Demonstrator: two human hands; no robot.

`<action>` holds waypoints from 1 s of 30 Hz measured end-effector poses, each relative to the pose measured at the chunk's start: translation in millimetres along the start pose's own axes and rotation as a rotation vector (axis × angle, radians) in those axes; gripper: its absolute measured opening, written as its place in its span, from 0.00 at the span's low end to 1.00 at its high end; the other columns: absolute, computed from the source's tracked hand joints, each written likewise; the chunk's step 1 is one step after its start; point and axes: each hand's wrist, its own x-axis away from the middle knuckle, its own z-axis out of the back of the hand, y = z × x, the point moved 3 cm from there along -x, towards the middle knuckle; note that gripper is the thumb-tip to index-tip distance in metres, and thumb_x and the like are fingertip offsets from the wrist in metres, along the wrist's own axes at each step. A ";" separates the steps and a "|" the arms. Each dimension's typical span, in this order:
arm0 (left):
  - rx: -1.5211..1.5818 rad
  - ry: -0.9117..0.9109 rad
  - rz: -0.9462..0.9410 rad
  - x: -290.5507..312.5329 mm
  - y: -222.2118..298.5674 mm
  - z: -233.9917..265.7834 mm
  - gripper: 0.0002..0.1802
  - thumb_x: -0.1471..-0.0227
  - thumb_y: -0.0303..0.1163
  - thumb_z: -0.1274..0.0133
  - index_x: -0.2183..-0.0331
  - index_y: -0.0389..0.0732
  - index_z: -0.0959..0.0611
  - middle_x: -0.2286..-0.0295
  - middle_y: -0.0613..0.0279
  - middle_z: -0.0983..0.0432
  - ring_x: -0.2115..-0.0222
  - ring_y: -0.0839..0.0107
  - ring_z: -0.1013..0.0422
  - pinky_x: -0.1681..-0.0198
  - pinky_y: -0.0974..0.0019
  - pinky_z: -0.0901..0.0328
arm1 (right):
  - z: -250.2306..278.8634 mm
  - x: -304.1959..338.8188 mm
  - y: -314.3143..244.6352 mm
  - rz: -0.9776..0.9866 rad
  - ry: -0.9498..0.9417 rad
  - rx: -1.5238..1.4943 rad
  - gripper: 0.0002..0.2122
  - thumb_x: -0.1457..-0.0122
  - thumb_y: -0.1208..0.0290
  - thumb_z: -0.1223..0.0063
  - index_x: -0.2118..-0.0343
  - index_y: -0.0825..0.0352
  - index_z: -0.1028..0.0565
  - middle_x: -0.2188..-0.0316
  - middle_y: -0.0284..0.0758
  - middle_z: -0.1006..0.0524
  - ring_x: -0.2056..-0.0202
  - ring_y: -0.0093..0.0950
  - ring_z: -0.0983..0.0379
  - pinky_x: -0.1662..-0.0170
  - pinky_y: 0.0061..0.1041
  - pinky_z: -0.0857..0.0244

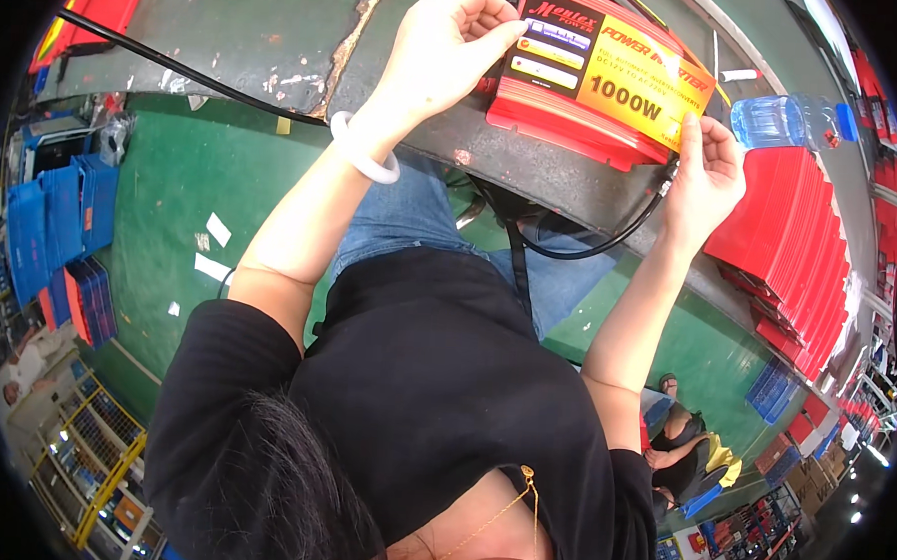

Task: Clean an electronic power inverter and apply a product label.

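On the workbench in front of me lies a red ribbed metal inverter casing [565, 130] with a large black and yellow label [618, 72] across its top face. My left hand [446, 55] is at the label's left edge, thumb and index finger pinched together there. At the label's near right corner, my right hand [706, 176] has its thumb and fingertips closed on the edge. How firmly the label sits on the casing cannot be seen. A black hose [595, 251] with a metal fitting hangs over the bench edge beside my right hand.
A stack of red casings [785, 245] stands right of my right hand, with a clear blue-capped bottle [786, 123] just beyond it. Another black cable [187, 68] crosses the worn grey bench [269, 32] at left. Paper scraps [216, 230] lie on the green floor. A seated person [676, 450] is at lower right.
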 end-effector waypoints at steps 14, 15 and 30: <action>-0.009 -0.009 -0.002 0.9 -2.4 -0.6 0.05 0.51 0.26 0.46 0.73 0.34 0.23 0.81 0.67 0.27 0.80 0.83 0.34 0.75 0.78 0.38 | 0.8 -0.1 3.4 0.003 -0.010 -0.019 0.05 0.47 0.77 0.44 0.70 0.71 0.28 0.76 0.28 0.26 0.75 0.12 0.32 0.71 0.09 0.39; -0.009 -0.005 -0.010 1.3 -2.1 -0.4 0.05 0.51 0.26 0.46 0.73 0.34 0.22 0.81 0.67 0.27 0.80 0.83 0.34 0.75 0.78 0.38 | 0.7 0.1 3.0 0.003 -0.010 -0.019 0.05 0.47 0.77 0.44 0.70 0.71 0.28 0.76 0.28 0.26 0.75 0.12 0.32 0.71 0.09 0.39; -0.033 0.018 0.074 3.0 5.8 0.6 0.05 0.56 0.27 0.43 0.75 0.37 0.21 0.80 0.65 0.26 0.78 0.78 0.31 0.72 0.74 0.35 | 0.6 1.2 3.0 0.010 -0.016 0.010 0.05 0.47 0.77 0.44 0.70 0.71 0.28 0.76 0.29 0.26 0.75 0.12 0.32 0.71 0.09 0.39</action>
